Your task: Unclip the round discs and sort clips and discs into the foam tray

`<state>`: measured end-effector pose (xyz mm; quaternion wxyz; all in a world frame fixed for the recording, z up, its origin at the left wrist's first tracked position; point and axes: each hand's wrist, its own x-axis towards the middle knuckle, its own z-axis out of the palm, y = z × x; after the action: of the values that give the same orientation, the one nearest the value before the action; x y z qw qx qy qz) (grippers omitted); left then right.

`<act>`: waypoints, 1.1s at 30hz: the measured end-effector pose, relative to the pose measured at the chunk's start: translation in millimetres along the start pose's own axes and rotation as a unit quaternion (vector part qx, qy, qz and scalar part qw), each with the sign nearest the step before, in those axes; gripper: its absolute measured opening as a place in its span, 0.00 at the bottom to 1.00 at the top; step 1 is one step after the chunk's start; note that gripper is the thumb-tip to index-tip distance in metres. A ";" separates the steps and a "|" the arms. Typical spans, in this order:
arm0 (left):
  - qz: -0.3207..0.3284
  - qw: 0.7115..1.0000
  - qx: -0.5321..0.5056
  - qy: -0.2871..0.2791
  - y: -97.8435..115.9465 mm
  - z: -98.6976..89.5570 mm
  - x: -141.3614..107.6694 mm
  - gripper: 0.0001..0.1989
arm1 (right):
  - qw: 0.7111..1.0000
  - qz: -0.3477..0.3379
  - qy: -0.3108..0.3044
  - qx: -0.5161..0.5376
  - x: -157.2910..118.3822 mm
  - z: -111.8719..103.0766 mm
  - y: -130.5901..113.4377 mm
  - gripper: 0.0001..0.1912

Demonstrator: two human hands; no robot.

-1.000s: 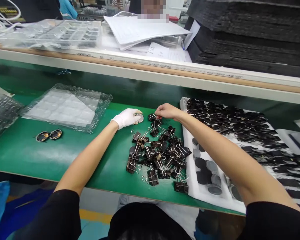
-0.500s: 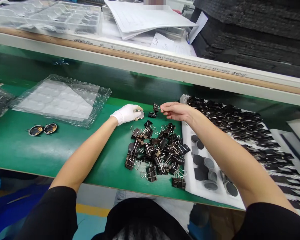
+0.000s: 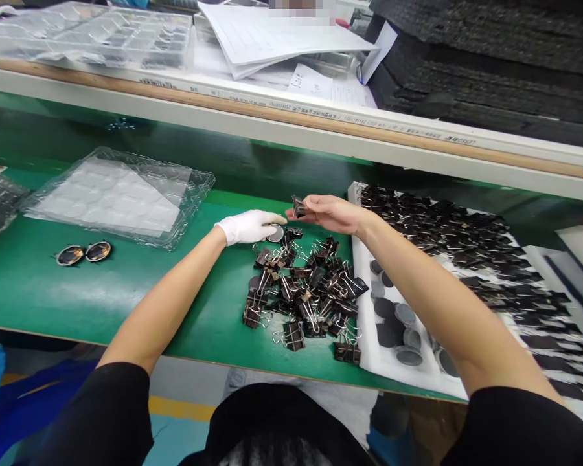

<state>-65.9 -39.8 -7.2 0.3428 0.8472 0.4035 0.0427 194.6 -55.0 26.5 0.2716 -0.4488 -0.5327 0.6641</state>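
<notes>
My left hand, in a white glove with bare fingertips showing, grips a round grey disc by its edge. Close to the disc's right side is a black binder clip; I cannot tell whether it is clamped on. Just above and to the right, my bare right hand holds another black binder clip between thumb and fingers. Below both hands lies a loose pile of black binder clips with silver wire handles, some pointing up.
At right, a white foam sheet carries grey discs and rows of binder clips. A clear plastic tray and two oval amber-centred pieces lie left. A shelf edge runs across behind, with papers and black sheets above.
My left hand has moved slightly right and down with the disc. The right hand has shifted a little left, and its binder clip is turned and gripped nearer its body.
</notes>
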 end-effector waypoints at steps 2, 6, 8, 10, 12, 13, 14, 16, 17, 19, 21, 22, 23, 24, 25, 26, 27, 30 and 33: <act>0.011 1.000 0.008 -0.019 -0.4 -2.1 -0.9 0.28 | 0.997 0.072 -0.026 -0.001 -4.6 2.9 -1.5 0.14; -0.051 0.998 -0.024 -0.001 -4.1 -7.9 -1.2 0.26 | 0.987 0.153 -0.042 -0.020 -8.0 -0.5 -5.0 0.11; -0.100 0.994 -0.042 0.017 -6.8 -10.5 -0.8 0.22 | 0.992 0.108 0.016 -0.056 -0.8 0.5 -5.6 0.09; -0.152 0.985 -0.068 0.039 -9.1 -12.5 -0.3 0.18 | 0.983 0.060 0.103 -0.142 11.5 6.8 -5.2 0.09; -0.195 0.973 -0.109 0.060 -10.2 -13.9 0.0 0.15 | 0.951 0.062 0.156 -0.259 24.4 17.2 -4.5 0.10; -0.210 0.966 -0.133 0.070 -10.1 -14.5 -0.1 0.16 | 0.934 0.074 0.166 -0.308 29.6 23.0 -4.2 0.11; -0.221 0.959 -0.160 0.080 -9.6 -14.9 -0.3 0.17 | 0.919 0.086 0.170 -0.345 33.5 28.3 -4.0 0.11; -0.230 0.944 -0.213 0.103 -7.7 -15.5 -1.1 0.22 | 0.902 0.105 0.171 -0.383 37.9 36.4 -4.1 0.13; -0.228 0.937 -0.241 0.114 -6.5 -15.4 -1.4 0.23 | 0.898 0.111 0.168 -0.390 39.0 38.7 -4.4 0.13; -0.221 0.923 -0.289 0.128 -4.6 -14.3 -1.4 0.22 | 0.893 0.111 0.175 -0.399 41.7 40.3 -5.3 0.12; -0.219 0.916 -0.309 0.134 -3.3 -12.1 -0.3 0.19 | 0.881 0.086 0.225 -0.407 48.0 40.1 -5.6 0.13; -0.223 0.916 -0.306 0.133 -2.7 -10.7 0.6 0.18 | 0.871 0.070 0.263 -0.409 53.0 40.3 -5.1 0.15; -0.229 0.917 -0.298 0.131 -2.1 -9.3 1.6 0.18 | 0.858 0.058 0.301 -0.412 59.0 41.2 -3.9 0.17; -0.237 0.918 -0.290 0.130 -1.3 -8.0 2.5 0.17 | 0.845 0.051 0.331 -0.417 65.6 42.8 -1.8 0.19; -0.244 0.919 -0.283 0.128 -0.3 -6.7 3.2 0.17 | 0.835 0.048 0.349 -0.424 72.4 45.2 1.2 0.20; -0.252 0.918 -0.279 0.130 0.9 -5.3 3.7 0.17 | 0.827 0.046 0.356 -0.432 78.9 48.1 5.1 0.21; -0.258 0.915 -0.279 0.132 2.1 -4.0 3.9 0.16 | 0.823 0.043 0.354 -0.443 84.8 51.2 9.8 0.22; -0.261 0.911 -0.289 0.137 5.5 1.3 3.0 0.15 | 0.815 0.036 0.341 -0.467 96.9 57.7 25.7 0.25; -0.255 0.909 -0.295 0.147 8.1 7.9 0.8 0.13 | 0.808 0.057 0.357 -0.464 102.7 55.8 38.1 0.26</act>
<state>-57.3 -47.1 -8.4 0.5133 0.5595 0.6207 0.1954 103.5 -5.5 -39.6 0.1639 -0.7564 -0.6166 0.1446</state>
